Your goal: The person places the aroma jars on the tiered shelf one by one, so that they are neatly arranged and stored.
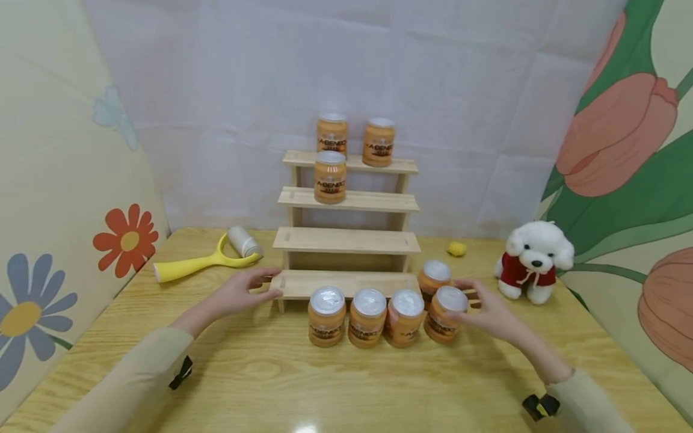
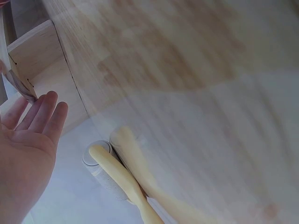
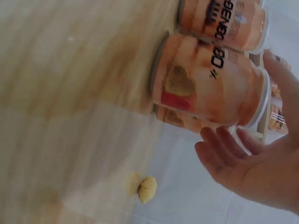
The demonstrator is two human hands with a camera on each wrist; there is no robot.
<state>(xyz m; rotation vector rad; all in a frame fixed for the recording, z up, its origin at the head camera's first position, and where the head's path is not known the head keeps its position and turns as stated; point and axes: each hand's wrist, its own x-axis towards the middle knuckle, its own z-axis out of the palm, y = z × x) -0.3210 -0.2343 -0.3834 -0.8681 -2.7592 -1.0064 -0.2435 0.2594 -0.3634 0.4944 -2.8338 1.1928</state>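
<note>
On the table, my right hand point(image 1: 489, 313) holds the rightmost front jar point(image 1: 443, 325) near its silver lid, thumb in front and fingers behind. The jar, orange with dark lettering, stands upright. Three similar jars, including the left one point(image 1: 326, 325), line up beside it, and another jar point(image 1: 433, 278) stands just behind. My left hand point(image 1: 240, 293) is at the left end of the lowest board of a wooden step shelf point(image 1: 346, 239). Its fingers point(image 2: 46, 114) are extended and touch the board's end; the thumb is hidden in the left wrist view.
Two jars point(image 1: 378, 144) stand on the top step and one jar point(image 1: 329, 179) on the second step. A yellow slingshot-shaped tool point(image 1: 189, 266) and a grey cylinder point(image 1: 243, 242) lie at left. A small yellow ball point(image 1: 456, 249) and a white toy dog point(image 1: 533, 261) are at right.
</note>
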